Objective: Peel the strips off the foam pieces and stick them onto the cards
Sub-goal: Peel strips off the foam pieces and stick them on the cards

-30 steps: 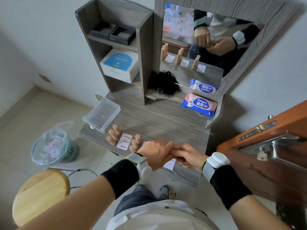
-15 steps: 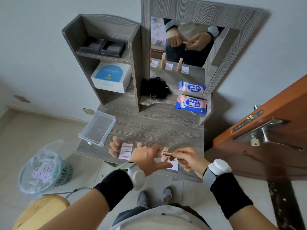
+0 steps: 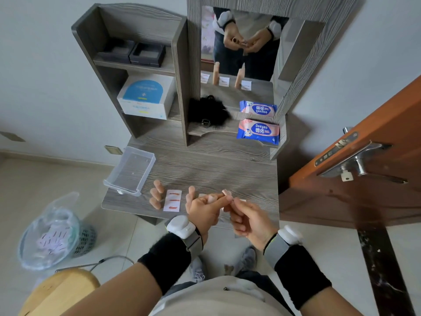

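Both hands meet over the front edge of the grey table (image 3: 205, 165). My left hand (image 3: 202, 213) curls around a peach foam piece (image 3: 225, 192), and my right hand (image 3: 248, 222) pinches that piece's end with thumb and forefinger. Whether a strip is in the pinch is too small to tell. A white card (image 3: 172, 200) carrying three orange strips lies left of my hands. Three foam pieces (image 3: 156, 194) lie beside it, and one more foam piece (image 3: 191, 192) stands just behind my left hand. Another card (image 3: 243, 200) is mostly hidden under my hands.
A clear plastic tray (image 3: 129, 172) sits at the table's left edge. A blue wipes pack (image 3: 258, 131) and a black fluffy item (image 3: 208, 112) lie below the mirror (image 3: 241, 42). An orange door (image 3: 364, 167) stands right. A bagged bin (image 3: 54, 236) and wooden stool (image 3: 61, 293) are on the floor left.
My hands were clasped, then the right hand held the foam piece alone with the left open beside it. Now the left hand has closed on the piece too. The camera has tilted.
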